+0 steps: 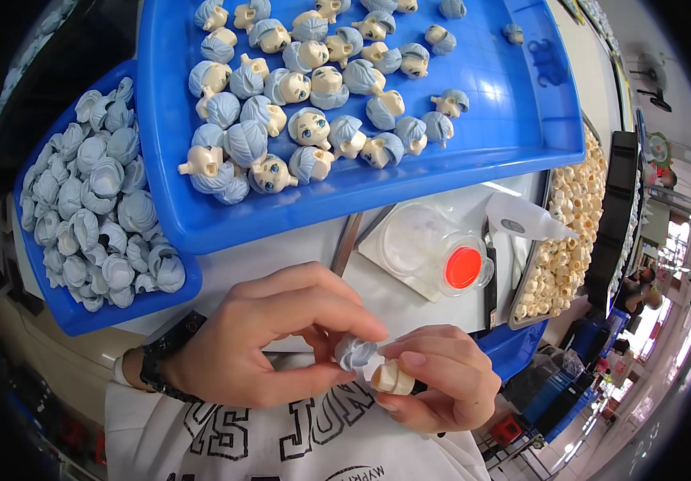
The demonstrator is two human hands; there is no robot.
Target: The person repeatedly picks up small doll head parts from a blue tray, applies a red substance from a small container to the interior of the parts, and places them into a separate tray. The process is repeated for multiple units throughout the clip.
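Left hand point(261, 341): thumb and forefinger pinch a pale-blue hair piece point(352, 353); other fingers partly hidden. Right hand point(451, 378): thumb and fingers grip a cream head piece point(393, 379), its right side covered. Both pieces near the worktop's point(273, 260) near edge, close together; contact unclear. Dark object point(419, 386) under the right fingers: unidentifiable. Blue tray point(321, 210) covers the worktop's far part, its far rim cut off. Blue bin point(129, 317) at left edge; lower contents buried.

The shirt point(141, 441) is white, printed with black-outlined block letters point(293, 437). The left wrist point(134, 367) wears a black watch point(175, 345) with a dark strap, beside a pale band point(121, 372).
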